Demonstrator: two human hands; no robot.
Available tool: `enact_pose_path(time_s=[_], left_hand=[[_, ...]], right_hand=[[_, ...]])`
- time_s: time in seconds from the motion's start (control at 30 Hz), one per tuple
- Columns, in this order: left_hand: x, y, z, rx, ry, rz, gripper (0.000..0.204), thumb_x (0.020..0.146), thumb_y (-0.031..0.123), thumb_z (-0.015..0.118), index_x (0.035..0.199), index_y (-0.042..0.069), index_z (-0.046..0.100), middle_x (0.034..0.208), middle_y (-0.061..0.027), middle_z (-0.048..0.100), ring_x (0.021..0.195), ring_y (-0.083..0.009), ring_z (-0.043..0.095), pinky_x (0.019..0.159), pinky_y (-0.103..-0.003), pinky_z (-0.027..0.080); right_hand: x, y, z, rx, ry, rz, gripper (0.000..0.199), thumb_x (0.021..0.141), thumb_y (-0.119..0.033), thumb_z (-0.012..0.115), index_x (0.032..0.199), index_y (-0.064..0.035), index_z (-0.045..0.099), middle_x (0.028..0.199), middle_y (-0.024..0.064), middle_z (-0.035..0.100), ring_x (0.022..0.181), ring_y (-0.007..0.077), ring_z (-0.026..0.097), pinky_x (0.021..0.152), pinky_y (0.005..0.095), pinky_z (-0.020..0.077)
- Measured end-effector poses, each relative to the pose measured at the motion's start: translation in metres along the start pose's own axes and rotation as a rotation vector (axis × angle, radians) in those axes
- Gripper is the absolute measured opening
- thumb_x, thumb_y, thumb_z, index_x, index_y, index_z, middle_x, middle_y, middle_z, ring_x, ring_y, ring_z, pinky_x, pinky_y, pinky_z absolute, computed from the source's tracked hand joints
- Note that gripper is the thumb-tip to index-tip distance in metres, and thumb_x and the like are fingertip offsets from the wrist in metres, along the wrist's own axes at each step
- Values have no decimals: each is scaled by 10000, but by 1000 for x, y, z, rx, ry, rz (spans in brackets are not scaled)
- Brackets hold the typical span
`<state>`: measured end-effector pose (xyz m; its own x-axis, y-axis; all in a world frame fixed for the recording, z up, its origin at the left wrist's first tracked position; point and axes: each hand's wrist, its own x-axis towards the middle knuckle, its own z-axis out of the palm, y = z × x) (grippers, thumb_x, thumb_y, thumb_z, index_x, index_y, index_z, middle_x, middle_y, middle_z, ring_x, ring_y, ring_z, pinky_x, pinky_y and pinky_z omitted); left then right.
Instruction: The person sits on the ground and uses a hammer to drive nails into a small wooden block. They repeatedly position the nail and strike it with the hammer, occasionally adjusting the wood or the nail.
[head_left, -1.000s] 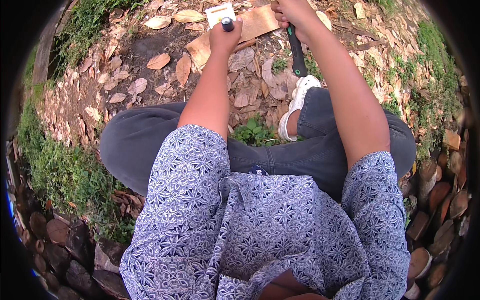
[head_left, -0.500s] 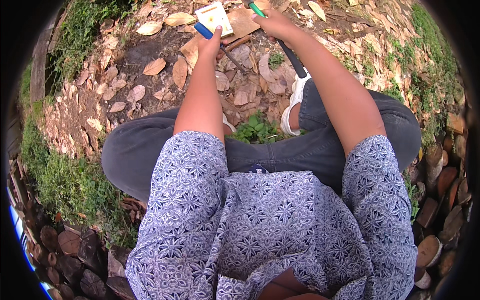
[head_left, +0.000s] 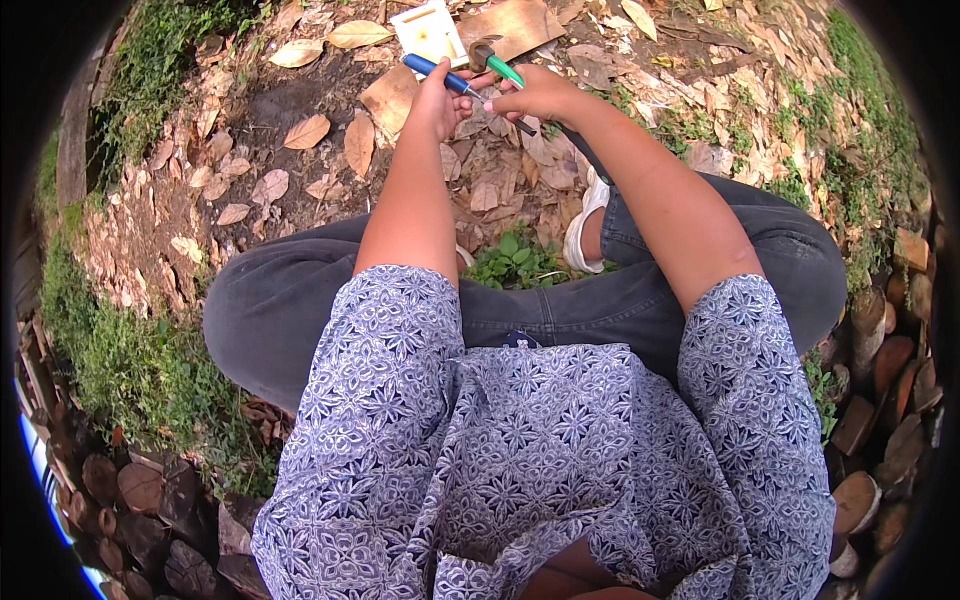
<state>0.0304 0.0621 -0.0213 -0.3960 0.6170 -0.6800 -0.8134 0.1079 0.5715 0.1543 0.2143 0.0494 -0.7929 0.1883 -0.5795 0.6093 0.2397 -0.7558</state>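
My left hand is closed around the blue handle of a chisel. The chisel's thin metal shaft points right and toward me, its dark tip beside my other hand. My right hand grips a hammer with a green and black handle, its head up and to the left. The thumb of that hand lies against or very near the chisel shaft; I cannot tell which. Just beyond both hands, on the ground, lies a pale square block with a raised rim and a small yellowish mark inside.
Flat brown boards lie by the pale block among dry leaves. My crossed legs and a white shoe are close below my hands. A small green plant grows between them. Stacked logs stand at the lower sides.
The chisel has come off the pale block and swung so its shaft points further right. My right hand has brought the hammer nearer, and both hands now meet.
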Motion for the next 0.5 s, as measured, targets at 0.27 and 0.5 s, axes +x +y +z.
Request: enact_pose_path(time_s=[0.27,0.5], left_hand=[[1,8,11,275,57,-84,725,1046,615,220,1041,27,643,992,-119,753,566,-133,485,599,-302,479],[18,-11,-27,1625,876,838,271,906,345,618,1077,154,706,1108,-92,649,1061,-295,573,855,-441,454]], right_hand=[[-2,1,6,203,-66,-100,513,766,-173,859,1132,-17,535,884,72,669,743,106,640,620,261,502],[-9,-16,-10,262,-39,58,440,802,-268,798,1115,-72,559,852,-4,684,686,40,540,513,226,366]])
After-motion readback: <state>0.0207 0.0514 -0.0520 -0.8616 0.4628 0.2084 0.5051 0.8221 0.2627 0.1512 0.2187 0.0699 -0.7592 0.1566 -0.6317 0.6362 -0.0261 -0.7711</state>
